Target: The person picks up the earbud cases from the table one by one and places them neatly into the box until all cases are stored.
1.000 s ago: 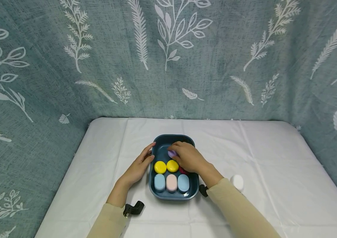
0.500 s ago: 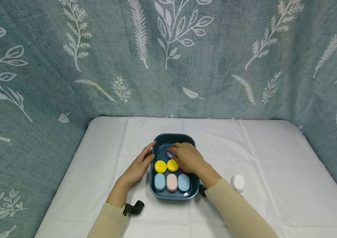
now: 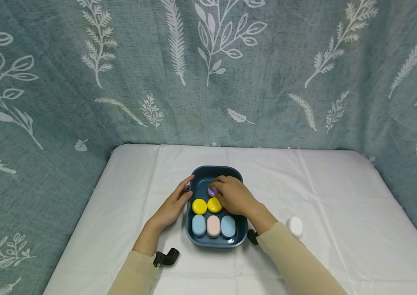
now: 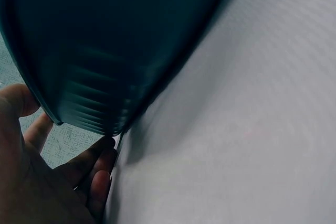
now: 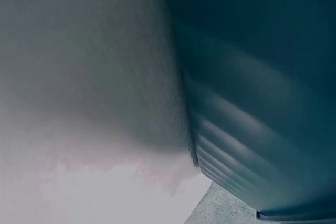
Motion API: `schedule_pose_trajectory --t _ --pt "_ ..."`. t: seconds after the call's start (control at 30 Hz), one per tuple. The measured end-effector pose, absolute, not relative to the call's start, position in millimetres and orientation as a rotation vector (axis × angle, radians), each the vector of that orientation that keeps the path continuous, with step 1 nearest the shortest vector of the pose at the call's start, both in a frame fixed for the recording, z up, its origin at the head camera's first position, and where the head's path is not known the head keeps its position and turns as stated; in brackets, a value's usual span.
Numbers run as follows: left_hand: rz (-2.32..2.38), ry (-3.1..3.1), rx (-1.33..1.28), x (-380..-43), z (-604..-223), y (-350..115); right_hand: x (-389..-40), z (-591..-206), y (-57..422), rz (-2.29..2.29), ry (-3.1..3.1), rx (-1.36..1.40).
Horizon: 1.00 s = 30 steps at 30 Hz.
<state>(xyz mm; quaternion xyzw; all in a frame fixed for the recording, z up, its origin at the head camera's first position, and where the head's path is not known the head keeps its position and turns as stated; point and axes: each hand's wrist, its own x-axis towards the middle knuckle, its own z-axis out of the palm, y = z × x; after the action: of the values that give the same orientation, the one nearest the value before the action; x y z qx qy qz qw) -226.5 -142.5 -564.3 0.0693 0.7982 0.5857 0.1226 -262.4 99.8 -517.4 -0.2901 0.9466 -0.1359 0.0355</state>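
My right hand (image 3: 232,194) reaches over the right side of a dark blue tray (image 3: 216,244) and pinches a small purple rounded piece (image 3: 212,191) between fingertips and thumb. Two yellow round pieces (image 3: 199,206) lie just nearer in the tray. A dark red piece (image 3: 226,211) shows partly from under the hand. In the nearest row lie a pink oval (image 3: 214,226) and two light blue ovals (image 3: 199,225). At the tray's left side my left hand (image 3: 171,207) touches the rim with extended fingers; the left wrist view shows them at the tray's ribbed outer wall (image 4: 94,98).
A white oval piece (image 3: 295,226) lies on the white cloth (image 3: 286,176) right of the tray, beside the right sleeve. Black wrist-worn devices (image 3: 166,257) jut out by both wrists. A green leaf-patterned curtain (image 3: 193,110) hangs behind the table.
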Motion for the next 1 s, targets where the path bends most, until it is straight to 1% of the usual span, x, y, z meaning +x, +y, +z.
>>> schedule_pose_trajectory --t 0.37,0.7,1.0 --pt "1.706 2.336 0.192 -226 -563 -140 -254 -502 114 -0.517 2.933 -0.886" --pt "1.706 2.348 0.191 -225 -563 -141 -244 -486 143 -0.551 2.979 -0.887" --pt "1.711 2.341 0.197 -225 -562 -140 -234 -481 169 -0.504 3.037 -0.858"
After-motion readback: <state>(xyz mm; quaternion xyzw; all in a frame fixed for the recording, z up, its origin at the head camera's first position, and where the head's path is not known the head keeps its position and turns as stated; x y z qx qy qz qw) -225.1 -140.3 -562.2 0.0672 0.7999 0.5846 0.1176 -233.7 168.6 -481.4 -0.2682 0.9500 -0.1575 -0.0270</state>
